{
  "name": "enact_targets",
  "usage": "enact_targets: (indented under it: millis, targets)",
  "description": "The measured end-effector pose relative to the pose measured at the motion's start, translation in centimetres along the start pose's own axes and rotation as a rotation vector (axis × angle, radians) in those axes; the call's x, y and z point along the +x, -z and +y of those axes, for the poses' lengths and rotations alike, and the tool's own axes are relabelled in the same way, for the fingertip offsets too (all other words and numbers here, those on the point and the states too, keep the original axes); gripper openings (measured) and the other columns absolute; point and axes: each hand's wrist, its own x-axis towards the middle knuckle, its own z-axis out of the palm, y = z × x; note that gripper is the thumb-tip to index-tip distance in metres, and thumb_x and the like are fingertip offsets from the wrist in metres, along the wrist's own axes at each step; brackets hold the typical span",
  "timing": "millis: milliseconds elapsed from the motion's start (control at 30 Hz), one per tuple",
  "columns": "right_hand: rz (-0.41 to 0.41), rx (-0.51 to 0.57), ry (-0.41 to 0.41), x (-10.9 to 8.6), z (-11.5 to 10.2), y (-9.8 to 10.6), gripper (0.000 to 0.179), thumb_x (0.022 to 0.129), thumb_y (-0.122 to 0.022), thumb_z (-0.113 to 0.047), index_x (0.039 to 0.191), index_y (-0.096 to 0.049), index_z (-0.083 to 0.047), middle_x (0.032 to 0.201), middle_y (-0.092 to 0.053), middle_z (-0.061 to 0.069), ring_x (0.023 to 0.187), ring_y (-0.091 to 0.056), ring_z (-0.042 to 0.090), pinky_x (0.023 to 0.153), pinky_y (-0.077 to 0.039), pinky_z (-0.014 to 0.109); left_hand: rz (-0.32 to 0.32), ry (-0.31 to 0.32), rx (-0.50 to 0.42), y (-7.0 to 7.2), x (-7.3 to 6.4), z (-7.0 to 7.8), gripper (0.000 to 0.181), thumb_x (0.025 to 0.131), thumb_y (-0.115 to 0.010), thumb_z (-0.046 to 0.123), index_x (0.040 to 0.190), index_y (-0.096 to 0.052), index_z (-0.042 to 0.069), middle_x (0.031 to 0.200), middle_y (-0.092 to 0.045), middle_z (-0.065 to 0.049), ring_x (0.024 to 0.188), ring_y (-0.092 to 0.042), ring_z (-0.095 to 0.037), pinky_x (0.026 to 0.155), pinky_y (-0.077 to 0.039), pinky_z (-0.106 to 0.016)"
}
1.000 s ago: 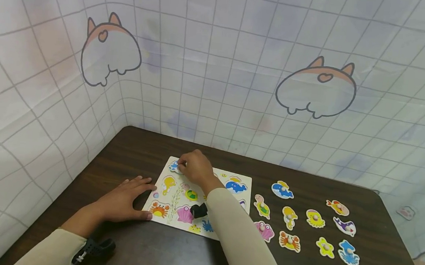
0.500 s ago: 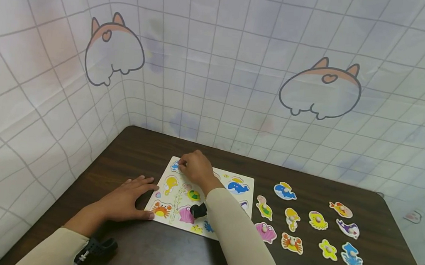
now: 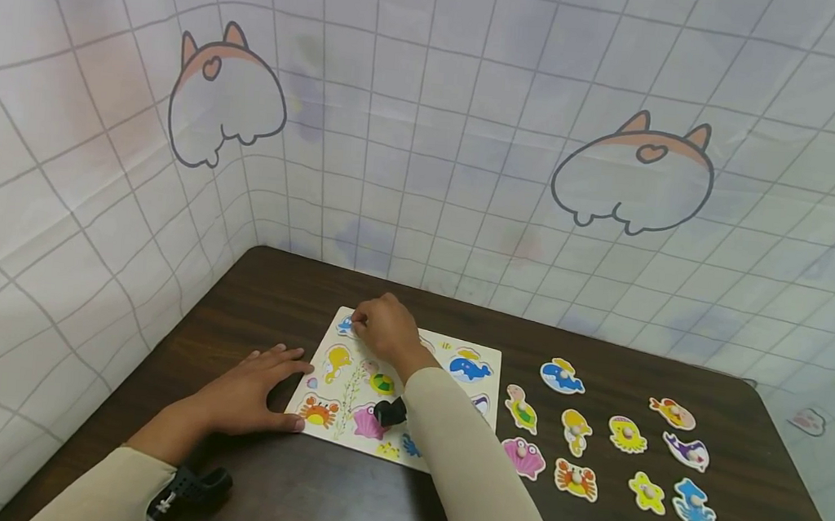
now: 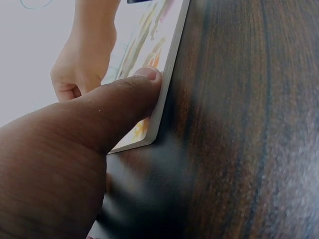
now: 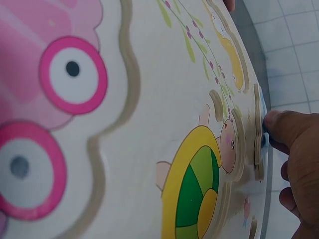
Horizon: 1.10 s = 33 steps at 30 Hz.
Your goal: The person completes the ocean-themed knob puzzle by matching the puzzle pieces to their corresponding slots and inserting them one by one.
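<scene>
A white puzzle board (image 3: 414, 342) printed with sea animals lies on the dark table. At its far left corner my right hand (image 3: 388, 329) pinches a blue puzzle piece (image 3: 344, 326) between thumb and fingertips. The right wrist view shows that piece (image 5: 264, 134) edge-on, at its recess and standing a little proud of the board; the hand covers part of it. My left hand (image 3: 248, 390) rests at the board's left side, fingers spread and fairly straight. In the left wrist view its thumb (image 4: 134, 92) lies on the board's near edge.
Several knobbed pieces lie right of the board, among them a whale (image 3: 563, 377), a turtle (image 3: 521, 409), a pink shell (image 3: 523, 458), a crab (image 3: 576, 479) and a starfish (image 3: 646, 493). A cloth-covered wall (image 3: 410, 170) stands behind the table.
The head view has shifted slightly, moving the scene a little to the right. Both hands keep their places at the board, the right still pinching the blue puzzle piece.
</scene>
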Motion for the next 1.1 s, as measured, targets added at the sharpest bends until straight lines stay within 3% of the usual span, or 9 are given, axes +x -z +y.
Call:
enact_targets:
  millis: [600, 867, 1100]
  targets:
    - [-0.002, -0.004, 0.01, 0.1, 0.3, -0.6, 0.015, 0.099, -0.07, -0.031, 0.111, -0.078, -0.027, 0.103, -0.067, -0.012, 0.105, -0.054, 0.01, 0.094, -0.05, 0.034, 0.008, -0.007, 0.005, -0.2, 0.1, -0.1, 0.089, 0.077, -0.072, 0.076, 0.145, -0.056, 0.021, 0.159, -0.04, -0.015, 0.149, -0.026, -0.046, 0.117, -0.018, -0.069]
    - [-0.042, 0.013, 0.046, -1.0, 1.1, 1.5, 0.02, 0.099, -0.071, -0.031, 0.116, -0.077, -0.023, 0.112, -0.068, -0.01, 0.117, -0.054, 0.013, 0.098, -0.051, 0.036, 0.003, 0.0, 0.006, -0.2, 0.1, 0.2, 0.088, 0.077, -0.074, 0.074, 0.145, -0.055, 0.022, 0.16, -0.04, -0.015, 0.149, -0.026, -0.046, 0.117, -0.018, -0.068]
    - [-0.041, -0.009, 0.069, -2.2, 2.3, 3.0, 0.023, 0.099, -0.071, -0.031, 0.119, -0.077, -0.022, 0.114, -0.071, -0.01, 0.117, -0.053, 0.012, 0.099, -0.051, 0.035, -0.009, 0.015, 0.007, -0.1, 0.1, 0.2, 0.088, 0.077, -0.074, 0.073, 0.146, -0.054, 0.023, 0.16, -0.039, -0.015, 0.15, -0.025, -0.046, 0.118, -0.016, -0.068]
